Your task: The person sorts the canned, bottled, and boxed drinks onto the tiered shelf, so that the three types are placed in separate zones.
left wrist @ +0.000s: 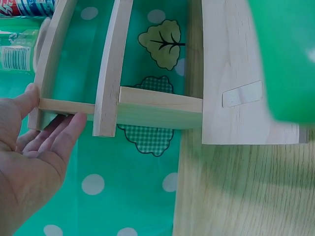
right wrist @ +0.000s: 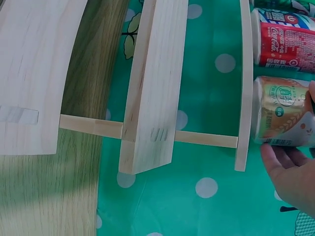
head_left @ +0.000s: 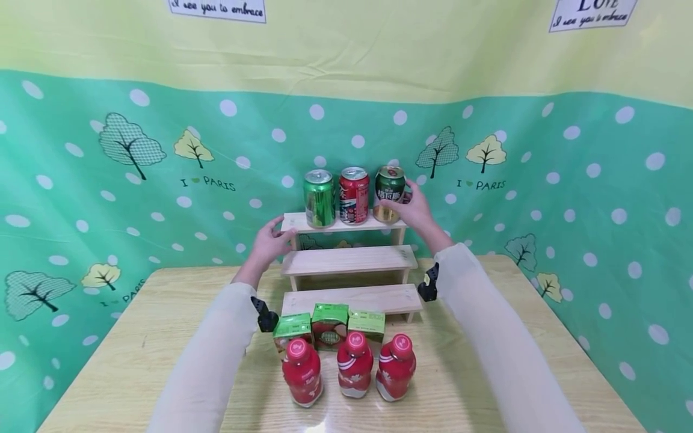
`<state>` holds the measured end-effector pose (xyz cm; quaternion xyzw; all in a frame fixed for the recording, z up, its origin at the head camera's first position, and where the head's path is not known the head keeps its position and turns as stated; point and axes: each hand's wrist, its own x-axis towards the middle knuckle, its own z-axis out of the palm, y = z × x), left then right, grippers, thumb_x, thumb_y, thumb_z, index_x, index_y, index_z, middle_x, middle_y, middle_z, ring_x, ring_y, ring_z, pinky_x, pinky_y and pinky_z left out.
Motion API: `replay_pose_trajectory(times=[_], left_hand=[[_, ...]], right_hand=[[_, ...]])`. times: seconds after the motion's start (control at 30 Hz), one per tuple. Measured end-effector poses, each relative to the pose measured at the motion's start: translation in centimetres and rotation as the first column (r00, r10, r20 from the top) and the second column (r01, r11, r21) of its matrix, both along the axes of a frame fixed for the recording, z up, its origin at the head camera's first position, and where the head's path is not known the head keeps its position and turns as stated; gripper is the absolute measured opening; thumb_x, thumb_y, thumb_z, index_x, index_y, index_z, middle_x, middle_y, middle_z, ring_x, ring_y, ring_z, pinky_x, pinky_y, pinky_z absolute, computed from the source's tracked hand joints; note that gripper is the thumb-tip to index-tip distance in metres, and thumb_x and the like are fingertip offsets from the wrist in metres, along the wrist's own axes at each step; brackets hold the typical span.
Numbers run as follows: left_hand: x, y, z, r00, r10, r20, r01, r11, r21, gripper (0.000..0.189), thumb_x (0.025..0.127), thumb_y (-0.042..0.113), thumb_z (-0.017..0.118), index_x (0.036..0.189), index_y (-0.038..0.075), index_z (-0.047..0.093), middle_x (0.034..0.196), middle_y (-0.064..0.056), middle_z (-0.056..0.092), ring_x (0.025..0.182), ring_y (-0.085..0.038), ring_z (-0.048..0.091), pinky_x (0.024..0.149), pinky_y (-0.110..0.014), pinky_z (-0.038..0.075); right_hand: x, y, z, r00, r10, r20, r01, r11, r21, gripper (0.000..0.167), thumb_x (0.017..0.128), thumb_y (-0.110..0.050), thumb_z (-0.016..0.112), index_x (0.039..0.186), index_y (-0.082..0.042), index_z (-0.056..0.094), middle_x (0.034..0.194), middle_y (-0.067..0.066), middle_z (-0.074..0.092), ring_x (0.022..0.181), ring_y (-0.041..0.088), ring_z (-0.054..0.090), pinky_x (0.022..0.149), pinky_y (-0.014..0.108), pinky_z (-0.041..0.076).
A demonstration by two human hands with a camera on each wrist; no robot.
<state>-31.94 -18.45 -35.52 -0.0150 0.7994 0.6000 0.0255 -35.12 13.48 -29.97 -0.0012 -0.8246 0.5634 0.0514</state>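
A three-tier wooden step rack (head_left: 349,260) stands on the table, with three drink cans in a row on its top tier. At the right end is a dark green and gold can (head_left: 388,191), upright; my right hand (head_left: 418,211) grips it round its side. In the right wrist view the can's base (right wrist: 255,109) meets the top board. A red cola can (head_left: 354,197) stands in the middle, and a bright green can (head_left: 319,201) to its left. My left hand (head_left: 268,243) holds the left end of the top tier, thumb and fingers on either side of the board (left wrist: 43,83).
Three small green cartons (head_left: 330,322) stand before the lowest tier. Nearer me are three red bottles (head_left: 355,367) with red caps. A green and yellow patterned cloth (head_left: 216,138) hangs behind and at the sides of the wooden table (head_left: 178,337).
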Motion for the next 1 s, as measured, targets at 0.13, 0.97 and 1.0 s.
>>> replay_pose_trajectory(times=[0.13,0.97,1.0], left_hand=[[-0.2,-0.1,-0.3,1.000,-0.001,0.004,0.001,1.000,0.002,0.070,0.095,0.030,0.054,0.151,0.015,0.014,0.148,-0.024,0.031,0.129,-0.036,0.044,0.100,-0.041,0.049],[-0.1,0.1,-0.1,1.000,0.008,-0.003,-0.008,1.000,0.011,0.069,0.096,0.029,0.054,0.151,0.014,0.015,0.146,-0.024,0.034,0.127,-0.037,0.046,0.100,-0.043,0.049],[-0.1,0.1,-0.1,1.000,0.008,-0.003,-0.008,1.000,0.011,0.069,0.095,0.028,0.054,0.151,0.014,0.015,0.146,-0.024,0.035,0.126,-0.037,0.047,0.100,-0.043,0.049]], right_hand=[[0.5,0.3,0.2,1.000,-0.009,0.012,0.009,1.000,-0.029,0.091,0.081,-0.031,0.074,0.150,-0.019,0.016,0.149,0.016,0.033,0.136,0.030,0.034,0.111,0.046,0.037],[6.6,4.4,-0.7,0.985,0.169,-0.019,-0.164,0.971,0.175,0.076,0.083,-0.046,0.067,0.142,-0.010,0.035,0.136,0.019,0.047,0.124,0.033,0.047,0.102,0.047,0.045],[7.0,4.5,-0.8,0.983,0.183,-0.018,-0.176,0.967,0.182,0.076,0.084,-0.046,0.067,0.142,-0.009,0.035,0.135,0.019,0.048,0.123,0.033,0.048,0.102,0.047,0.046]])
